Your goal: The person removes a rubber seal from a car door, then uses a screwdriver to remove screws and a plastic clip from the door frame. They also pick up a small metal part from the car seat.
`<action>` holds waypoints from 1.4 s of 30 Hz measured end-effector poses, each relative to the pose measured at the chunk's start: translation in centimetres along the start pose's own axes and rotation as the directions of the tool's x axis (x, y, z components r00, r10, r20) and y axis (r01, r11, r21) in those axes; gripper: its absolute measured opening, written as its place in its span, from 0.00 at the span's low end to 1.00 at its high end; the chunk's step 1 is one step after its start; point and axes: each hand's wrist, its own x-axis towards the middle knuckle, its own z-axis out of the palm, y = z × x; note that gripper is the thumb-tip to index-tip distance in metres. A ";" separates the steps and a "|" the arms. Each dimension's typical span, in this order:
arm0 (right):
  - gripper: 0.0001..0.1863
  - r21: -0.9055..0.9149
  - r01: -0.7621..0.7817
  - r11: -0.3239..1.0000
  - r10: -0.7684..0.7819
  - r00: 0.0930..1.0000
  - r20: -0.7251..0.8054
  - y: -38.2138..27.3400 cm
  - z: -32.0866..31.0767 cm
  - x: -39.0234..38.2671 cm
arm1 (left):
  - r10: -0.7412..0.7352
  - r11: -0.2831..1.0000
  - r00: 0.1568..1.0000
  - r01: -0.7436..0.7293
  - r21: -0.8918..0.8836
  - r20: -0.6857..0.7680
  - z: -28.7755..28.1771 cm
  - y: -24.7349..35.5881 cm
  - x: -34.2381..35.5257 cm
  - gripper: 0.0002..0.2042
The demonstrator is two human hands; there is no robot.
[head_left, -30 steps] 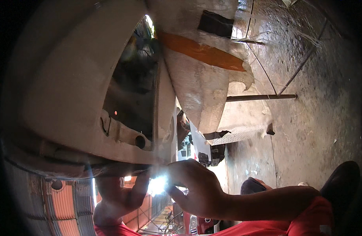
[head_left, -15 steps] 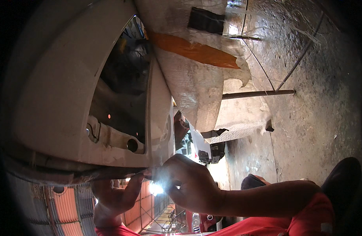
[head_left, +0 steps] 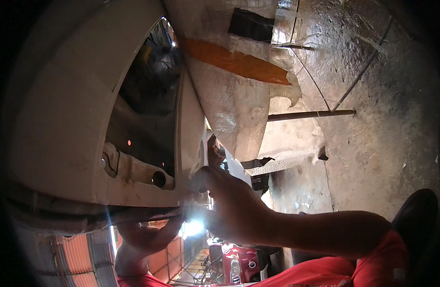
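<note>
A pale vehicle body panel [head_left: 57, 105] fills the left, with a large opening [head_left: 143, 119] and a dark strip [head_left: 86, 210] along its lower edge. My right hand [head_left: 225, 201] is at the panel's lower right corner, fingers curled against it beside a bright glare; whether they grip anything small is hidden. My left hand [head_left: 158, 232] reaches up beneath the dark strip, its fingertips hidden behind the strip and glare.
Torn translucent sheeting with an orange patch [head_left: 234, 60] hangs beside the panel, near a metal bar [head_left: 311, 115] and thin rods against a stained grey surface [head_left: 373, 158]. A red vehicle [head_left: 239, 263] and corrugated sheets [head_left: 76, 253] appear below.
My right hand's upper fingers have moved up onto the panel's corner. The left hand stays beneath the strip, lower in view, and the view has shifted slightly.
</note>
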 end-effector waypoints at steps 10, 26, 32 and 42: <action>0.23 -0.141 0.149 0.979 -0.132 0.984 0.121 0.9 -1.7 2.6 | -0.108 0.843 0.980 0.001 -0.538 -0.167 3.4 -1.1 0.9 0.31; 0.14 -0.485 0.027 0.874 0.119 0.956 0.268 -3.6 -2.4 2.2 | -0.331 0.808 0.702 -0.135 -0.574 -0.630 11.1 1.7 2.1 0.22; 0.13 -0.514 0.071 0.855 0.042 0.978 0.204 -3.2 -1.3 1.4 | -0.282 0.815 0.677 -0.204 -0.542 -0.679 11.5 1.0 2.3 0.26; 0.07 -0.620 -0.163 0.767 0.251 0.966 0.056 -5.3 -0.2 0.4 | -0.579 0.556 0.511 -0.322 -0.766 -0.635 14.1 2.2 1.8 0.21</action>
